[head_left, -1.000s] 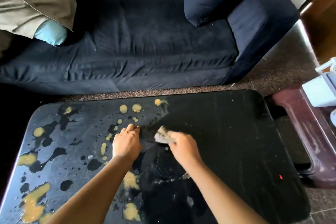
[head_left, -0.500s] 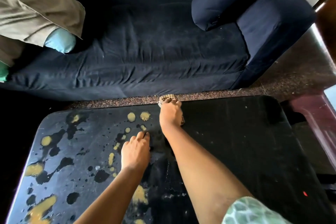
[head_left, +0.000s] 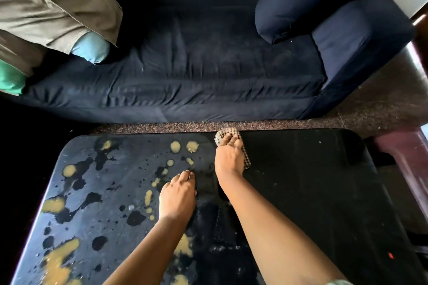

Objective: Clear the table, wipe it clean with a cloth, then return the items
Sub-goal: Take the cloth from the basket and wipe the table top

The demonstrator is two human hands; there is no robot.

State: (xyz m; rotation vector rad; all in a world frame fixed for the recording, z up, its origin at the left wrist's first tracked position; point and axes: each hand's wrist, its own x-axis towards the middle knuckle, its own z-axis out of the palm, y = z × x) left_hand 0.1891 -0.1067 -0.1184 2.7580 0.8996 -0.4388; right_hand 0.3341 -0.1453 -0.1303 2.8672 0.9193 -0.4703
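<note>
Black table (head_left: 312, 192), its left half spattered with yellow stains (head_left: 59, 259). The right hand (head_left: 229, 156) presses a checked cloth (head_left: 228, 132) flat at the far edge, fingers straight and close together. The left hand (head_left: 177, 199) rests near the middle, fingers together, tips touching the top.

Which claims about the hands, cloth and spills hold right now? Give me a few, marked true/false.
1. The right hand presses the cloth at the far edge of the table. True.
2. The left hand holds a second cloth. False: it rests bare on the table.
3. The yellow spills lie mostly on the table's left half. True.
4. A cup stands on the table. False: no cup shows.
</note>
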